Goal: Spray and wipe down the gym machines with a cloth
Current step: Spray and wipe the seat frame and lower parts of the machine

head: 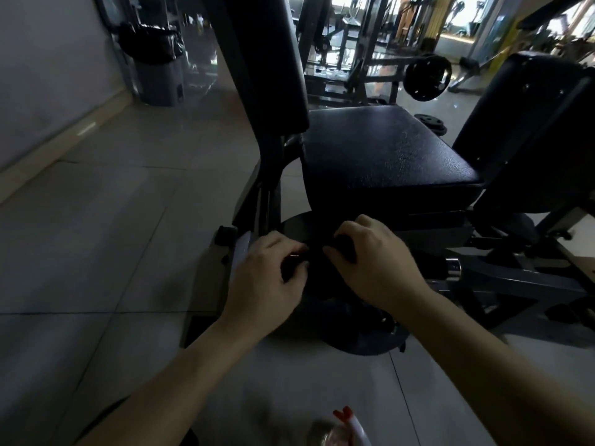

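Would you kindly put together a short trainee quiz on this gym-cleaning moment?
1. True or false: the spray bottle is held in the right hand.
2. What do the left hand and the right hand grip between them? A) a dumbbell B) a dark cloth C) a water bottle
3. Fill the gap: the bin stands by the wall on the person's ___ side.

Key:
1. False. It sits at the bottom edge of the view, in neither hand.
2. B
3. left
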Demonstrator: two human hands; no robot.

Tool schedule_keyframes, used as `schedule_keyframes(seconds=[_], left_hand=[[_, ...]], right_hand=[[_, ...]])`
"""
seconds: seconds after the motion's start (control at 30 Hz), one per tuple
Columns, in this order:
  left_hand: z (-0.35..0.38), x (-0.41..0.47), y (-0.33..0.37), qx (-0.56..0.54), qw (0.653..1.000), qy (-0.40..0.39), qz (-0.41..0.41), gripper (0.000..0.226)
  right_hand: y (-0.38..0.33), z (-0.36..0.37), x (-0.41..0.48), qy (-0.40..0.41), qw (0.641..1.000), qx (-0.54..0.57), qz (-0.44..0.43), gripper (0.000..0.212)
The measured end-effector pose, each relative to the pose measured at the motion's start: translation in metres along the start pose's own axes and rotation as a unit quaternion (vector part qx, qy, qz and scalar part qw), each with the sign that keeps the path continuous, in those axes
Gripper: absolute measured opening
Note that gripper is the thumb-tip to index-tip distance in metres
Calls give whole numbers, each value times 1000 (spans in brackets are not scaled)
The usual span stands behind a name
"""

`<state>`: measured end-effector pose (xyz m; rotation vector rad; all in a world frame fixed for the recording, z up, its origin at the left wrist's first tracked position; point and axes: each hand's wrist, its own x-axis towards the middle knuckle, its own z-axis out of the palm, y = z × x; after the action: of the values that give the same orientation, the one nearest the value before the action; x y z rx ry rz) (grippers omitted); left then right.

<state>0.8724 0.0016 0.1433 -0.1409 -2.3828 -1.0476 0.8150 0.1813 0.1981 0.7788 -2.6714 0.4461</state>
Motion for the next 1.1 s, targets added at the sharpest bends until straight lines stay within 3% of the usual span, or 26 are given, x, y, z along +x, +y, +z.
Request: schedule_keyframes(seconds=[0.13, 0.23, 0.33, 0.4, 0.47, 0.53, 0.6, 0.67, 0.77, 0.83, 0.93, 1.0, 1.1], left_hand=[[28, 5, 14, 19, 990, -106, 87, 58], [62, 8, 26, 180, 969, -117, 121, 80], [81, 25, 36, 287, 942, -89, 149, 70], [82, 43, 37, 294, 932, -128, 166, 58], [79, 62, 35, 250, 930, -227, 143, 51], [74, 81, 38, 172, 917, -356, 54, 47], [71, 90, 40, 129, 902, -412, 14, 45], [73, 87, 40, 147, 912, -379, 54, 40], [78, 67, 35, 231, 932, -242, 142, 33], [82, 51, 31, 311, 915, -147, 212, 36], [86, 45, 26, 340, 907, -77, 234, 39], [81, 52, 32, 301, 923, -133, 200, 29], [69, 72, 41, 192, 925, -304, 127, 12]], right_hand=[[17, -12, -2, -68, 996, 42, 43, 21], [50, -37, -10, -32, 988, 86, 123, 16], [77, -49, -22, -7, 981, 47, 187, 13], [80, -49, -28, -22, 983, 32, 182, 14], [74, -47, -32, -62, 987, 12, 146, 22], [70, -46, -35, -90, 988, -12, 126, 26], [69, -46, -36, -88, 989, -28, 116, 27], [69, -47, -35, -88, 988, -41, 118, 27], [66, -47, -34, -112, 985, -77, 108, 32], [61, -45, -33, -117, 983, -106, 98, 32], [50, -42, -26, -135, 973, -158, 97, 20], [43, -41, -19, -168, 959, -214, 83, 17], [35, -44, -11, -206, 943, -252, 70, 21]])
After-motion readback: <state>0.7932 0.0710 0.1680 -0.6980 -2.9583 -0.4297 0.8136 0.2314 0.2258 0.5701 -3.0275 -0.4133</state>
